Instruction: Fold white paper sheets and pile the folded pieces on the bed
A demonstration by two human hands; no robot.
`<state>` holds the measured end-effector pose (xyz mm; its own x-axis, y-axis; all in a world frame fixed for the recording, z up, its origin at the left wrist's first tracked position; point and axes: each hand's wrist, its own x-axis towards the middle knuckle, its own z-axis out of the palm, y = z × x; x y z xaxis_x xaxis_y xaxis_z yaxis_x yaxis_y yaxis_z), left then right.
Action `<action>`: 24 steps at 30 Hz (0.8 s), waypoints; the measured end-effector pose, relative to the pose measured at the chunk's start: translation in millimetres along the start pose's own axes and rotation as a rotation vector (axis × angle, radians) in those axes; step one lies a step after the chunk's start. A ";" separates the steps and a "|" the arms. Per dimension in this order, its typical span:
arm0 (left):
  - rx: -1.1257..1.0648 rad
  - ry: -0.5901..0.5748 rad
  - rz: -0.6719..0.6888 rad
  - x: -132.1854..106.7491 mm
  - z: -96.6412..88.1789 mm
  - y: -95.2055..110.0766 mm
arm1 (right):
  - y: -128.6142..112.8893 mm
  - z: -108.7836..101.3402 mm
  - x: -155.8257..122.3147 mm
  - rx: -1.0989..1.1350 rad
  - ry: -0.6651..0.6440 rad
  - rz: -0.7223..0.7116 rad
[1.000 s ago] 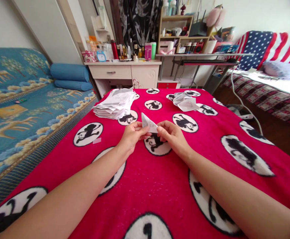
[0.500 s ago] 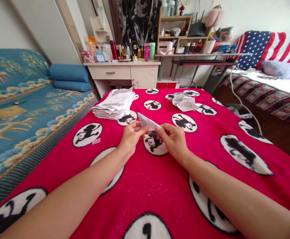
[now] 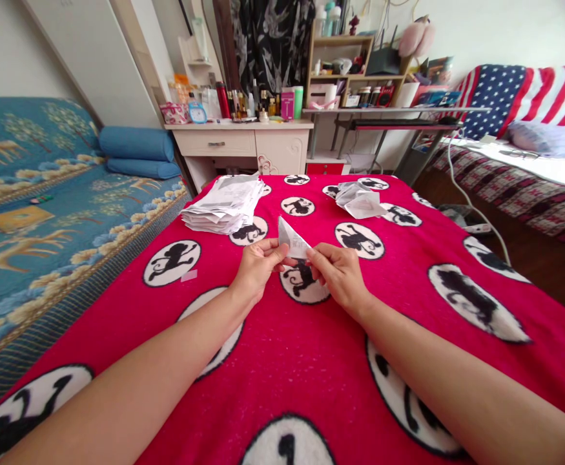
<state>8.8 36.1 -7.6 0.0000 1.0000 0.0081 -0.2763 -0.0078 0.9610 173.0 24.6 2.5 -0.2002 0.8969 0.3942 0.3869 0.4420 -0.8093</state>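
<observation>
A small folded sheet of paper (image 3: pixel 292 241), white with faint print and roughly triangular, is held up between my two hands over the red cloth (image 3: pixel 282 361). My left hand (image 3: pixel 261 263) pinches its left side between thumb and fingers. At the lower right corner, my right hand (image 3: pixel 339 271) grips it the same way. Beyond my left hand lies a thick, uneven stack of printed papers (image 3: pixel 224 203). Several folded paper pieces (image 3: pixel 359 199) rest in a loose heap farther off to the right.
A small pale scrap (image 3: pixel 189 275) lies on the cloth left of my hands. To the left stands a sofa with a blue patterned cover (image 3: pixel 69 213). A white dresser (image 3: pixel 234 143) with bottles stands at the far end, beside a desk with shelves (image 3: pixel 389 111).
The folded paper has turned in my fingers, so its printed face shows more and its point stands more upright, slightly farther right. Both hands keep their hold.
</observation>
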 end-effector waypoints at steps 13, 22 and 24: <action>0.360 -0.080 0.101 1.8 -3.0 -7.6 | 9.1 8.9 -2.3 -0.252 0.075 -0.082; 0.552 -0.177 0.285 -3.8 1.4 -9.0 | 2.3 17.1 -6.3 -0.607 0.034 -0.061; 0.568 -0.186 0.284 -4.7 0.9 -7.6 | -1.5 16.2 -7.5 -0.611 -0.053 -0.086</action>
<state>11.8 31.5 -14.7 0.1824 0.9420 0.2817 0.2600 -0.3226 0.9101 159.4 17.0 -6.3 -0.2916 0.8631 0.4123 0.8101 0.4520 -0.3733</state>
